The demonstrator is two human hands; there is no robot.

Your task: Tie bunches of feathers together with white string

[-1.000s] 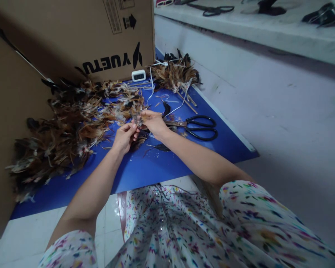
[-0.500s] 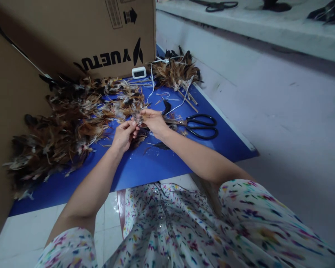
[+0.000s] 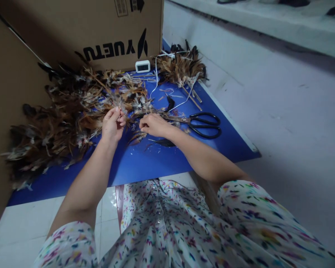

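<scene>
A small white display sits before a printed cardboard box.

Wall: pale lavender, scuffed | Ledge: white, wall-side | Tiled floor: white, glossy | Table: blue-topped, beside wall | Light: dim

White top with multicoloured flecks, short sleeves
</scene>
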